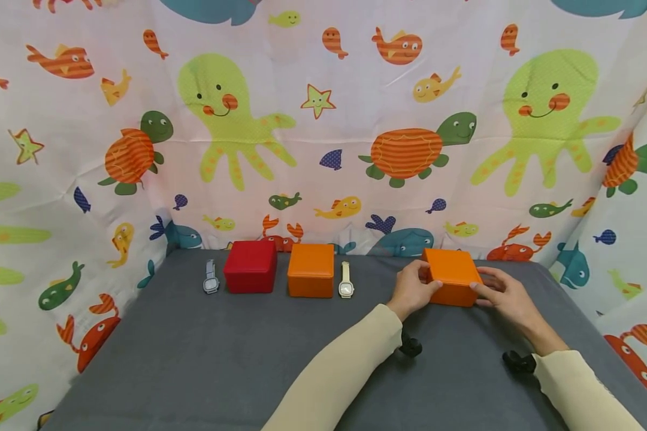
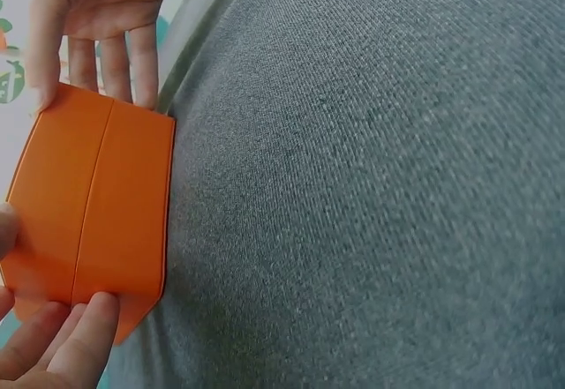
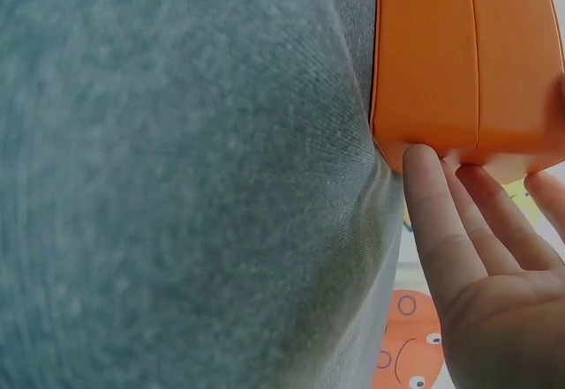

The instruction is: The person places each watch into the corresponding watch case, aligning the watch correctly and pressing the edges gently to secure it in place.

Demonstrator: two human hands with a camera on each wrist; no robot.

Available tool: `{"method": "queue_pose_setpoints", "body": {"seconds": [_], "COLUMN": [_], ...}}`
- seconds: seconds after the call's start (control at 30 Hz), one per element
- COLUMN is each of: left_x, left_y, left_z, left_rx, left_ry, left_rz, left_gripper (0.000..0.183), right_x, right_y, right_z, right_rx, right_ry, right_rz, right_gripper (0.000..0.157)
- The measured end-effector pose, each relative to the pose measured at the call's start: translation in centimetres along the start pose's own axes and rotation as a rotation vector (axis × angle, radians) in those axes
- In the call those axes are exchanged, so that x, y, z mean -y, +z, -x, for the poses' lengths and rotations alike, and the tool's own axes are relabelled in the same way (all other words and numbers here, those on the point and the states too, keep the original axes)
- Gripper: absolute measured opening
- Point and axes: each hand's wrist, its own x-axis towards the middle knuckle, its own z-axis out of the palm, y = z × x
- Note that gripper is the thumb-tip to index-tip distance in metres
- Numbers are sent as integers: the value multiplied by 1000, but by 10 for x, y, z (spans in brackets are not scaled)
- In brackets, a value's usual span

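At the right of the table, in the head view, both hands hold an orange lidded box [image 1: 450,278] from opposite sides. My left hand [image 1: 414,290] grips its left side, fingertips at the side wall and thumb by the front. My right hand [image 1: 509,299] has its fingers along the right side and its thumb at the front corner. In the left wrist view a seam runs across the box [image 2: 97,195] between lid and base; the lid is down. The right wrist view shows the right fingers [image 3: 441,239] against the box's side wall. Its inside is hidden.
Along the back of the grey table [image 1: 194,359] stand a red box [image 1: 250,267] and a second orange box [image 1: 311,270]. A grey watch [image 1: 211,277] lies left of the red box, a pale-strapped watch [image 1: 346,281] right of the orange one. A sea-animal curtain [image 1: 280,197] hangs behind.
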Motion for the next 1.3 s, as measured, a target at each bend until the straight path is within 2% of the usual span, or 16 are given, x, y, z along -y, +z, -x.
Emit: {"method": "queue_pose_setpoints", "body": {"seconds": [0.17, 0.3, 0.4, 0.53, 0.7, 0.9, 1.07, 1.3], "left_x": [0, -2, -2, -3, 1, 12, 21, 33], "left_y": [0, -1, -4, -13, -33, -63, -88, -124], "left_z": [-1, 0, 4, 14, 31, 51, 64, 76], "left_rx": [3, 26, 53, 100, 169, 209, 181, 123], "left_ry": [-4, -9, -16, 22, 131, 265, 319, 354], "left_rz": [7, 4, -24, -61, -106, -172, -187, -227], "left_gripper": [37, 36, 36, 36, 38, 37, 36, 36], "right_x": [3, 7, 14, 29, 51, 69, 78, 89], "right_y": [-1, 0, 6, 17, 33, 59, 82, 109], "right_z": [-1, 2, 5, 13, 19, 23, 21, 14], "right_rx": [-2, -37, -90, -211, -306, -293, -259, -209], "right_ry": [18, 2, -15, -44, -142, -232, -310, -380], "right_rz": [43, 153, 231, 312, 366, 349, 322, 304], "right_gripper": [79, 78, 80, 76, 61, 55, 52, 49]}}
